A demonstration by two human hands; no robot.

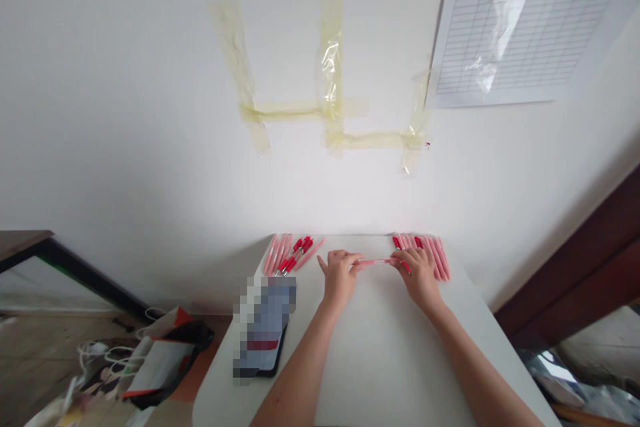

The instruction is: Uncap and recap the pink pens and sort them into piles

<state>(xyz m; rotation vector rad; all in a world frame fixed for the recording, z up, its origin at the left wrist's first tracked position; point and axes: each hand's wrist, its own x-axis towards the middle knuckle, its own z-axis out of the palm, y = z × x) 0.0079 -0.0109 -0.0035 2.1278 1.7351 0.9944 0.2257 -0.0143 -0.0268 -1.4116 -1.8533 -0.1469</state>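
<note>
A slim pink pen [375, 261] is held level between my two hands above the far part of the white table. My left hand [341, 275] is closed on its left end, fingertips pinching it. At the right end, my right hand [418, 275] is closed on the same pen; a small red part [407, 268] shows by its fingers. Beyond my right hand lies a row of pink pens [441, 259] with a few red parts among them. To the left of my left hand lie several pink pens [278, 255] and some red-and-silver pens [298, 253].
A phone [270, 330], partly blurred out, lies on the left side of the white table [385, 360]. The wall [350, 200] stands right behind. Bags and cables [155, 353] are on the floor at left; dark red wood [575, 267] stands at right.
</note>
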